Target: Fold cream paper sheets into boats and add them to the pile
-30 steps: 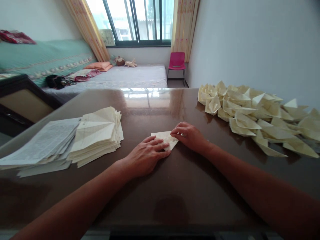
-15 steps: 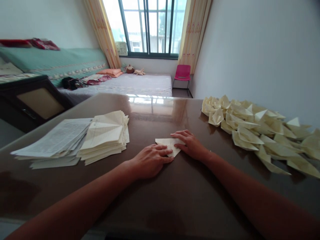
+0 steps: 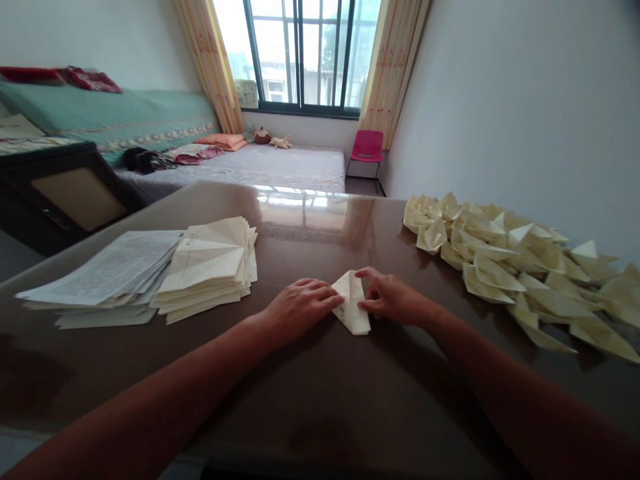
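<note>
Your left hand [image 3: 303,308] lies low over the worktop [image 3: 300,393], its fingers close together and slanting down onto the left side of a small folded paper [image 3: 353,308]. I cannot tell whether the thumb grips beneath them. Your right hand [image 3: 395,299] is on the other side: index finger extended to the paper's upper right corner, thumb lower down at its right edge, with a gap between the two and the remaining fingers curled in. Whether these fingers pinch the paper, I cannot tell.

The paper sits between your hands, near the middle of the worktop, with its narrower end away from you and a small dark mark on its left part. Well to your left is a stack of cream sheets [image 3: 200,273], creased on top, touching a spread of grayish printed sheets [image 3: 110,270]. To your right, beside the wall [image 3: 525,100], a crowd of pointed paper shapes [image 3: 500,250] covers the worktop.
</note>
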The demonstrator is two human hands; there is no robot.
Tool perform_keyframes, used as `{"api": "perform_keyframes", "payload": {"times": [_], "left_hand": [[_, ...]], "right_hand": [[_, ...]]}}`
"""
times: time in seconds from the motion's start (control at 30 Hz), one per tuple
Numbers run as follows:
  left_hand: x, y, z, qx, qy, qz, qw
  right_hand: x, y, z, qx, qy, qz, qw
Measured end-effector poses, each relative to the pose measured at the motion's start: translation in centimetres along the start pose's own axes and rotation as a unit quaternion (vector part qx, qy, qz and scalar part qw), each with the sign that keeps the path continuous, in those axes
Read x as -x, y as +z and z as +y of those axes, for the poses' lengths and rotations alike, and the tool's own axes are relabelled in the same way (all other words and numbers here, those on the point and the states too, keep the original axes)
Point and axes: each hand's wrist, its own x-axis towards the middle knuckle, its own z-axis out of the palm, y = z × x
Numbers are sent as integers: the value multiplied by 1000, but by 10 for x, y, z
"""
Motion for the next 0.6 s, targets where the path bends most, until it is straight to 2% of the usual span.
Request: {"api": "perform_keyframes", "payload": {"times": [0.13, 0.2, 0.23, 0.3, 0.37, 0.47, 0.6], "left_hand": [[2, -2, -7, -20, 7, -26, 999], [2, -2, -6, -18, 10, -32, 999], [1, -3, -5, -15, 7, -31, 999], [0, -5, 1, -8, -7, -31, 999], [-1, -8, 10, -1, -34, -37, 999], [-1, -11, 24, 16, -76, -41, 996], [0, -10, 34, 27, -98, -42, 994]], "right_hand": [[9, -1, -19, -86, 40, -83, 992], [9, -9, -19, -48, 37, -87, 994], [8, -14, -16, -3, 25, -56, 998], [3, -22, -6, 97, -36, 69, 992], [-2, -24, 6, 163, -123, 110, 973], [-9, -18, 17, 203, -198, 74, 956], [-7, -14, 18, 186, -248, 12, 951]]}}
